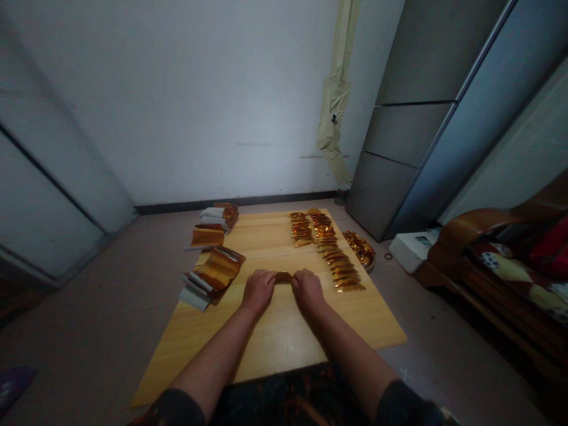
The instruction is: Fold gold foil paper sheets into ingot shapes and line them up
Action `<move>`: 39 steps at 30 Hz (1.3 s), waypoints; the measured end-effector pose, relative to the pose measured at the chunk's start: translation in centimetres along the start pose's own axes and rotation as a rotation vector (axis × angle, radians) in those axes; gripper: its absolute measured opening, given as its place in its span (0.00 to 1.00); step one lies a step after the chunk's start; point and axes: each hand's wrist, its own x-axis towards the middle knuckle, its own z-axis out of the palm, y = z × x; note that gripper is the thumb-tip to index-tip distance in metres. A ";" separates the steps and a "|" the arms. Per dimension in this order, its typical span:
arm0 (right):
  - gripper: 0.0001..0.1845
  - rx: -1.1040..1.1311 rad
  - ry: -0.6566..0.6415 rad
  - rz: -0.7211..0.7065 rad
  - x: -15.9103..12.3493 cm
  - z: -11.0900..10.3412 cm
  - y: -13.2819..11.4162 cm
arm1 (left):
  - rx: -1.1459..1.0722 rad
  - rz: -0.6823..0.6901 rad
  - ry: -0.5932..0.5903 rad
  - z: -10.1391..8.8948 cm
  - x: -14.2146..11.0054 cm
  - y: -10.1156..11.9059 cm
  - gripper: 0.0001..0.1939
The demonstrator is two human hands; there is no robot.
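Observation:
A small folded piece of gold foil (pixel 283 277) lies between my hands, near the middle of a pale wooden board (pixel 284 337). My left hand (pixel 258 290) pinches its left end and my right hand (pixel 307 290) pinches its right end. To the right, two rows of folded gold foil pieces (pixel 335 251) lie overlapped on the board. To the left stand stacks of gold-and-silver foil sheets (pixel 212 277), with more (pixel 213 222) farther back. My hands hide most of the held piece.
A dish heaped with gold foil (pixel 359 249) sits at the board's far right corner on the tiled floor (pixel 89 319). A steel-grey refrigerator (pixel 399 124) stands beyond it, next to a white box (pixel 412 248) and a wooden-framed sofa (pixel 501 278).

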 end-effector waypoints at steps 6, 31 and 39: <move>0.11 -0.036 -0.014 0.066 0.3 -0.1 -0.4 | 0.097 -0.009 -0.015 -0.2 -0.1 0.5 0.15; 0.11 -0.043 -0.125 0.140 1.7 -1.5 -0.5 | 0.224 -0.054 -0.087 -0.9 0.2 1.6 0.14; 0.12 -0.050 -0.118 0.135 1.4 -1.7 -0.7 | 0.217 -0.048 -0.070 -1.0 0.1 1.7 0.14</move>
